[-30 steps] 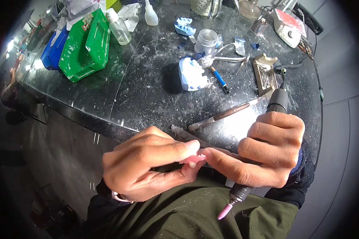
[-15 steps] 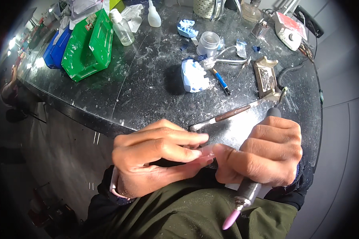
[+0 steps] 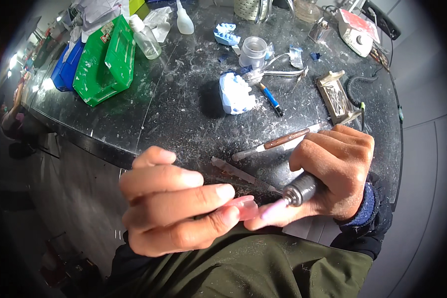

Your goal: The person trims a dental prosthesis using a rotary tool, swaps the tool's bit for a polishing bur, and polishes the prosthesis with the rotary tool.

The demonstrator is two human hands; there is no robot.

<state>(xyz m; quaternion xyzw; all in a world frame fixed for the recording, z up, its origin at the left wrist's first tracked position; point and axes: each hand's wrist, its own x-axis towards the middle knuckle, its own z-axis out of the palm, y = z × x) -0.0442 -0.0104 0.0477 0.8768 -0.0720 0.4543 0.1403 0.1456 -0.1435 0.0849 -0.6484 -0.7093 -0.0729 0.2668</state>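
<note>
Between the thumb and fingertips of my left hand [image 3: 171, 206] is a small curved pink translucent piece, which looks like a denture base [image 3: 246, 207]. My right hand [image 3: 340, 166] is wrapped round a dark rotary handpiece [image 3: 305, 189]. Its pink pointed grinding bit [image 3: 274, 209] points left, close beside the pink piece; whether they touch I cannot tell. The right thumb reaches under the bit toward the piece. Just beyond my hands, a wax knife with a brown handle [image 3: 286, 139] and a flat metal scalpel-like tool [image 3: 241, 172] lie on the dusty black bench [image 3: 184, 124].
Farther back are a pale blue plaster dental model [image 3: 236, 94], a smaller one [image 3: 227, 34], a blue pencil [image 3: 271, 100], a clear jar [image 3: 253, 52] and metal pliers [image 3: 284, 73]. A green bin [image 3: 97, 69] and spray bottle [image 3: 147, 39] stand left. A tool rest [image 3: 334, 97] is right.
My right hand has turned the handpiece so its bit swings from pointing down at my lap to beside the pink piece. My left fingers have shifted, and the scalpel-like tool has come into view.
</note>
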